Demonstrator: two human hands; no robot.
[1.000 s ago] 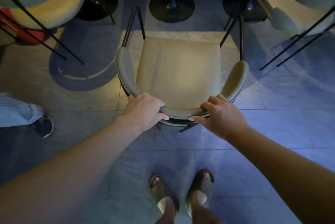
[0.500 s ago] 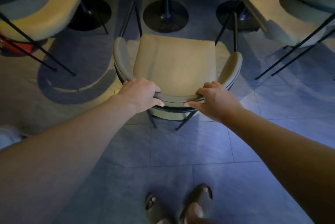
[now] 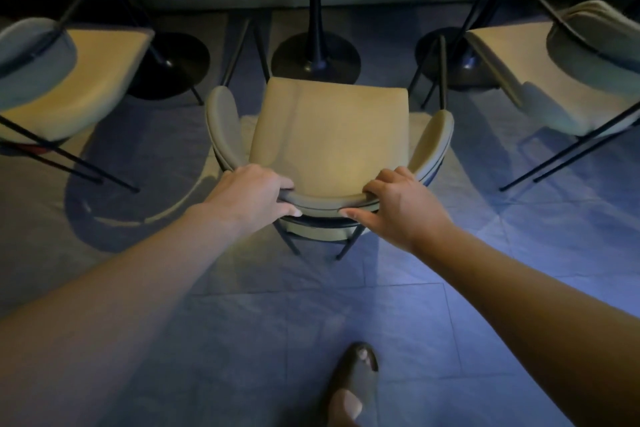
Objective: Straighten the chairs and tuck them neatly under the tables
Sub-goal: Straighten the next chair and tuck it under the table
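A dim tiled floor [image 3: 242, 340] runs under everything, a sandalled foot [image 3: 356, 374] nearest. Left hand [image 3: 251, 194] and right hand [image 3: 398, 207] each clasp the curved backrest of the middle chair [image 3: 329, 136], which faces the pedestal base [image 3: 315, 58] of the bench. Pushed unevenly, it could skew; its front legs may knock that base or the side chairs [image 3: 86, 80].

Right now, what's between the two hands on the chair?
In the head view, a short bare stretch of the curved backrest spans between the left hand and right hand; nothing else sits there. Both grip that rail.
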